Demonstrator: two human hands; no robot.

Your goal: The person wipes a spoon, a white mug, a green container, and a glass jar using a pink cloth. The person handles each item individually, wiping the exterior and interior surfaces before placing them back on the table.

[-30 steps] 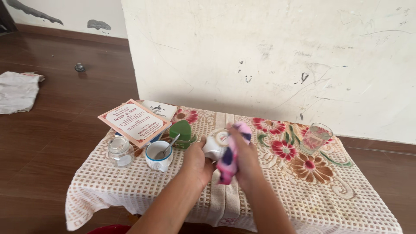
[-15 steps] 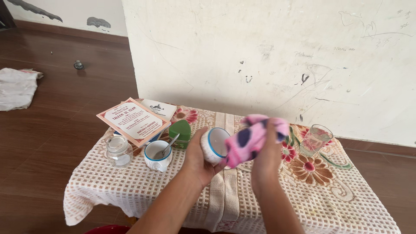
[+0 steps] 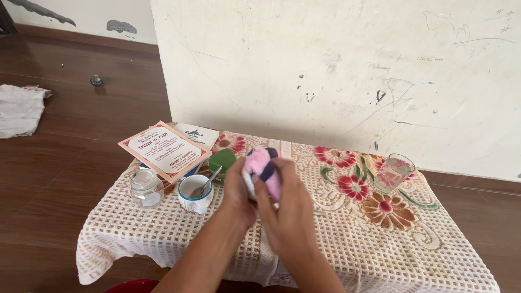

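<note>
Left hand (image 3: 239, 192) is wrapped around a white cup (image 3: 248, 182), held up over the middle of the bench (image 3: 380, 244). It's mostly hidden. Right hand (image 3: 285, 209) is closed on a pink cloth (image 3: 260, 165) pushed against the cup. Cup looks ceramic, so stiff, chippable and probably slick; grab it round the body. Cloth is soft and floppy, bunch it anywhere. Second cup with a spoon (image 3: 195, 192) sits just left.
</note>
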